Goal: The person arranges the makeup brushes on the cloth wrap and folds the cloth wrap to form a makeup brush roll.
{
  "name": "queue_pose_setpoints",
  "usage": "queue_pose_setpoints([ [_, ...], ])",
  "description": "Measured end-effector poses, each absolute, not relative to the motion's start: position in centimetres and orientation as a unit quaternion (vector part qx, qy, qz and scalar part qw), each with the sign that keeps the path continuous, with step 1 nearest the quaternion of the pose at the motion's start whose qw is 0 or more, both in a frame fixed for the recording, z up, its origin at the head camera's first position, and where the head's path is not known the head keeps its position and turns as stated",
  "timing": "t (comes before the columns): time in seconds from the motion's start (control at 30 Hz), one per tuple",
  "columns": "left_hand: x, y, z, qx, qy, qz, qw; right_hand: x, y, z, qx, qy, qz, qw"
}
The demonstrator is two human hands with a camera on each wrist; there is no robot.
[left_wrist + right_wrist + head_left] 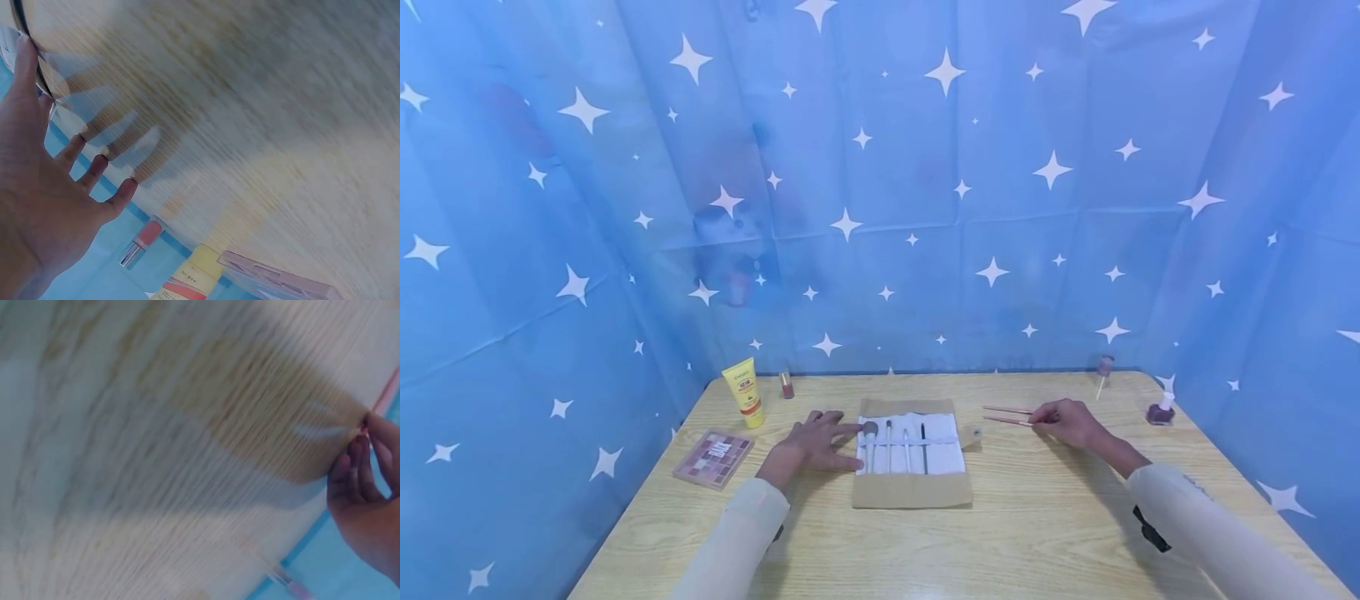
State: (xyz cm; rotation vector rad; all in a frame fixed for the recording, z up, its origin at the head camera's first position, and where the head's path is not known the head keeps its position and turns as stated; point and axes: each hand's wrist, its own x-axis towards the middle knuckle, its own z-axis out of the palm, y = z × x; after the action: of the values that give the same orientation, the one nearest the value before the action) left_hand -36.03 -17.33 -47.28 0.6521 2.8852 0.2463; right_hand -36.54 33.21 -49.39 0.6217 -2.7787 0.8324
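Note:
A beige brush roll [912, 492] with a white lining lies unfolded on the table, several makeup brushes [889, 446] tucked upright under its band. My left hand [815, 442] rests at the roll's left edge, fingers extended, the fingertips touching it. In the left wrist view the left hand [47, 181] has its thumb on the roll's edge and its other fingers spread. Right of the roll, my right hand [1067, 422] pinches the ends of two thin pink makeup brushes [1009, 421] pointing left. The right wrist view shows the right hand [369, 469] with thumb and fingertips together.
Left of the roll are an eyeshadow palette [713, 458], a standing yellow tube [745, 393] and a small red-brown bottle [786, 385]. On the right stand a dark nail polish bottle [1161, 410] and a lip gloss-like item [1103, 371]. Blue star-patterned curtains [880, 183] surround the table.

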Motion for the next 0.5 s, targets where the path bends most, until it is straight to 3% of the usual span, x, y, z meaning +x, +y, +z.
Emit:
queue_pose_setpoints([
  [0.33,-36.0,-17.4,-47.4,0.228,0.967,0.094,0.067,-36.6,32.9,-48.5,0.223,-0.917,0.311,0.117],
  [0.5,-36.0,-17.4,-47.4,0.229,0.966,0.101,0.066,-36.2,32.2,-46.9,0.213,-0.891,0.388,0.098],
])
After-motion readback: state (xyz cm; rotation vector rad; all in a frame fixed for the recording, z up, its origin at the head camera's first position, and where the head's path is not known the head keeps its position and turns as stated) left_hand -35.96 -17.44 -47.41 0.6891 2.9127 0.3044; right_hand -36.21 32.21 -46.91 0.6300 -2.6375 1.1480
